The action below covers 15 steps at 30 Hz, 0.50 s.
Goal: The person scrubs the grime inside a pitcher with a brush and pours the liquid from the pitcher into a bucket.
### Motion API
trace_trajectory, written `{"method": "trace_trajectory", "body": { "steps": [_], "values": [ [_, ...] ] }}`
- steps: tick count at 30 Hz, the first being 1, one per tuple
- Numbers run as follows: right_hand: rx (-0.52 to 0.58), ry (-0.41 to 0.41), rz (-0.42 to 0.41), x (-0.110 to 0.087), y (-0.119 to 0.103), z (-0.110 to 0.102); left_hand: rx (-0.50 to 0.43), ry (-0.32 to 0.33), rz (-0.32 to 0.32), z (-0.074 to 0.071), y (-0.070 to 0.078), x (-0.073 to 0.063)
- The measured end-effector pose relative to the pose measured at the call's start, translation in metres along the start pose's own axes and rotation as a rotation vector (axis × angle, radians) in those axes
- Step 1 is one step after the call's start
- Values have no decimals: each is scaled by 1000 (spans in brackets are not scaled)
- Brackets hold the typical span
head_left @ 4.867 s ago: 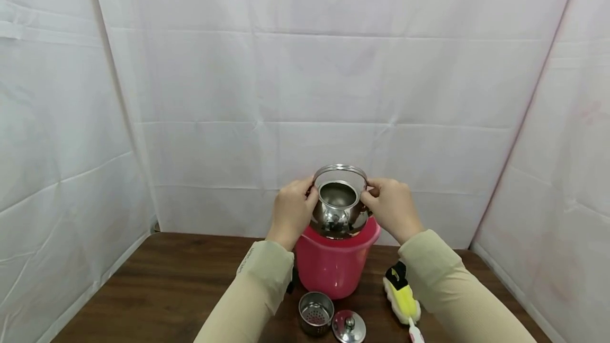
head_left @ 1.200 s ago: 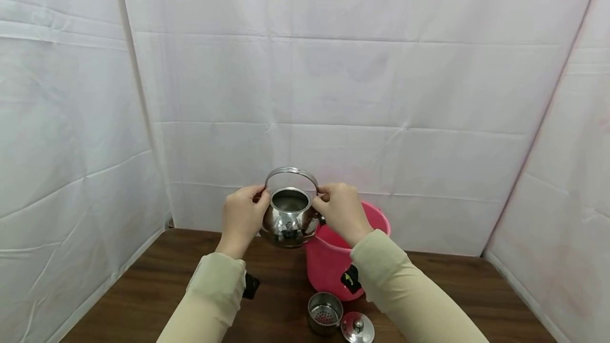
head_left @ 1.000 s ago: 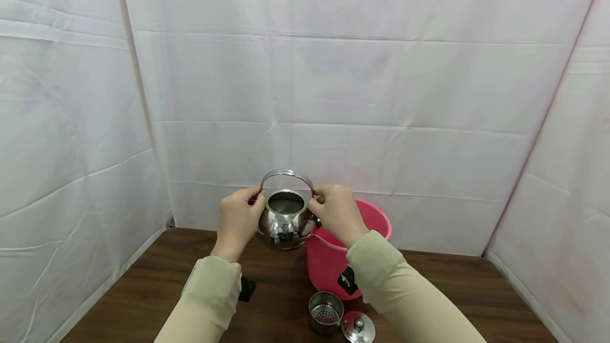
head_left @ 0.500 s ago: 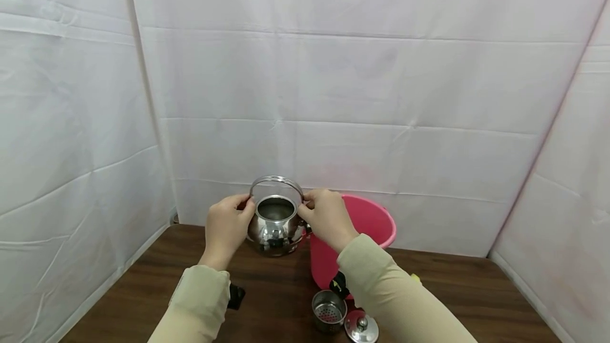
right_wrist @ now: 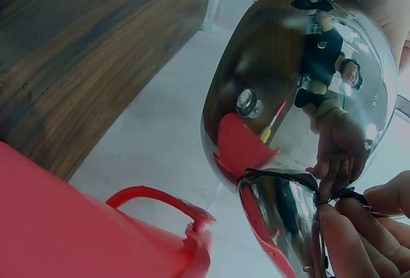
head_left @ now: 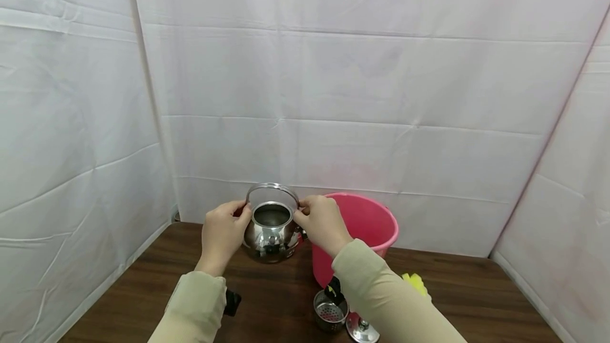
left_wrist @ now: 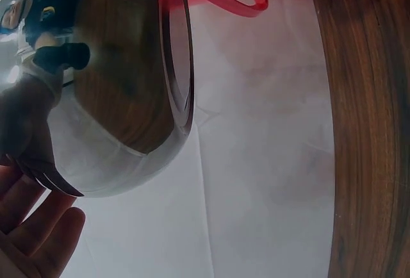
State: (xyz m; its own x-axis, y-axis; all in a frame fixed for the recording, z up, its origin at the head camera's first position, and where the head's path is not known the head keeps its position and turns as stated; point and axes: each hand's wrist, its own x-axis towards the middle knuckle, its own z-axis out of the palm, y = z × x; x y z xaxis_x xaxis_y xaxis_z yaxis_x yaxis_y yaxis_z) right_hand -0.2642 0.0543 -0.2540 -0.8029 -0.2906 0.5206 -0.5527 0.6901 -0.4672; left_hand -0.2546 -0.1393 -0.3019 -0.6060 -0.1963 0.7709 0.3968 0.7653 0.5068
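A shiny stainless steel teapot (head_left: 271, 242) with an arched handle is held up in the air, its lidless mouth tilted toward me. My left hand (head_left: 223, 234) pinches the foot of the handle on the left. On the other side, my right hand (head_left: 324, 224) grips near the handle's foot, by the spout (right_wrist: 282, 214). The polished teapot body (left_wrist: 122, 98) fills much of the left wrist view, with the fingers (left_wrist: 61, 227) beneath it. Just right of the teapot stands a pink bucket (head_left: 388, 232), partly covered by my right hand and sleeve.
A perforated metal strainer (head_left: 330, 324) and a round knobbed lid (head_left: 363, 331) sit on the dark wooden table (head_left: 271, 306) in front of the bucket. A yellow brush head (head_left: 415, 282) shows past my right sleeve. White cloth (head_left: 343, 78) hangs around the table.
Both hands have carried the teapot from above the bucket to its left, then slightly lower. More of the bucket's inside shows now. The brush has become mostly covered by the right sleeve.
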Motion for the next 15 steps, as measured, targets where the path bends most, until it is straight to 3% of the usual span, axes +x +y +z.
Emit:
{"method": "trace_trajectory", "body": {
  "steps": [15],
  "values": [
    [27, -27, 48, -12, 8, 21, 28, -42, -15, 1, -11, -16]
  ]
}}
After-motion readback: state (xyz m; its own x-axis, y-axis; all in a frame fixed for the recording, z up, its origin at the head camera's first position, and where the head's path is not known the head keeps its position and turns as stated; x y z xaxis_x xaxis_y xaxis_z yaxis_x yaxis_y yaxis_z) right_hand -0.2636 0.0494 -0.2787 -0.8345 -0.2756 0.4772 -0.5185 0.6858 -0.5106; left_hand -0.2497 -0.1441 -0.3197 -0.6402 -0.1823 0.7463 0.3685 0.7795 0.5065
